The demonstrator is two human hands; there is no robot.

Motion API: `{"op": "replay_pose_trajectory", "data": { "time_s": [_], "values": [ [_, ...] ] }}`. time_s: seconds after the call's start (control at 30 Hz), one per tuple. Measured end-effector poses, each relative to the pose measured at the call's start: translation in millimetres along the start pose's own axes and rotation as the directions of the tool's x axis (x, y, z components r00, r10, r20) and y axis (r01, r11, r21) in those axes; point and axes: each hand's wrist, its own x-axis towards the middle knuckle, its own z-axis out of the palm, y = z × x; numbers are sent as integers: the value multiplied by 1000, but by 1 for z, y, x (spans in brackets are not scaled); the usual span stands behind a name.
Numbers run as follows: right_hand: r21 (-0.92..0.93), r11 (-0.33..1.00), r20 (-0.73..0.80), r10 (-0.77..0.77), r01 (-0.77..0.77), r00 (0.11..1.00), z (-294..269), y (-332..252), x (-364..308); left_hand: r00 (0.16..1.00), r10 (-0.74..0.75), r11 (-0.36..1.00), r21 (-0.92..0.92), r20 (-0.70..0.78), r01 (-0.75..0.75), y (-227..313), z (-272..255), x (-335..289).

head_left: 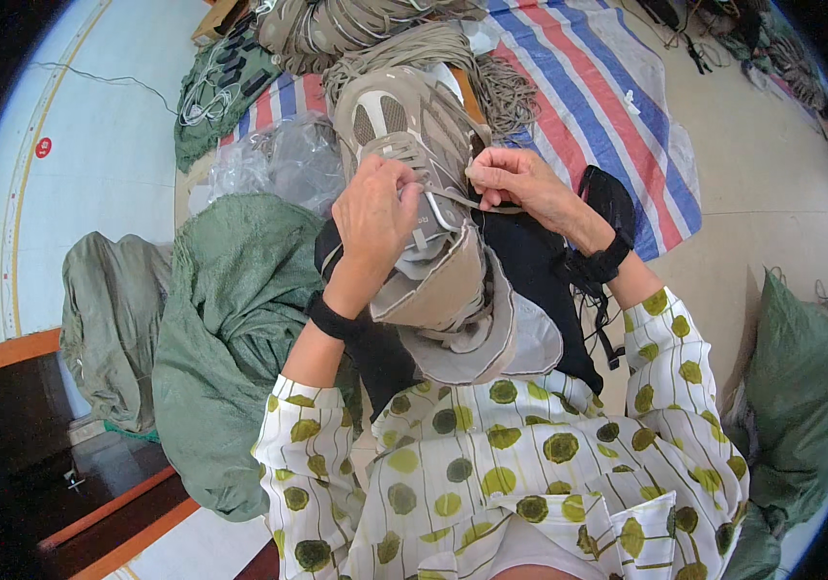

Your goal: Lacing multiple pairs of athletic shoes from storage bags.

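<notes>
A taupe and grey shoe upper (438,124) without a visible sole lies across my lap, toe pointing away and its pale collar flaps (530,333) spread toward me. Flat taupe laces run across its front. From the left side, my left hand (375,215) is closed at the lacing, fingers pinched on a shoelace (455,197) that stretches to the right over the tongue. My right hand (520,188), just right of the eyelets, is closed with thumb and forefinger pinched together on the lace. The exact grip of the left fingertips is partly hidden.
Beyond the shoe lie a bundle of taupe laces (503,92) and a pile of similar uppers (322,29). A striped woven sheet (598,106) covers floor at right. Clear plastic bags (284,159) and green sacks (230,319) stand left; another green sack (805,377) is right.
</notes>
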Motion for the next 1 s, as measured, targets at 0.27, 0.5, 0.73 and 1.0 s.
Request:
{"op": "replay_pose_trajectory", "data": {
  "time_s": [0.27,0.5,0.73,1.0],
  "values": [
    [43,999,-10,-25,26,1000,-3,2,-1,797,-213,243,-760,565,603,-27,-31,-3],
    [-13,1000,5,-8,8,1000,6,0,8,856,-280,441,-734,435,517,-8,-33,-3],
    [-107,990,-33,-101,97,994,12,-1,14,994,13,998,-56,-109,-19,-7,-19,-6],
    [-102,988,-47,-122,117,991,13,-2,9,948,-209,886,-363,241,288,-13,-26,-1]
  ]
}}
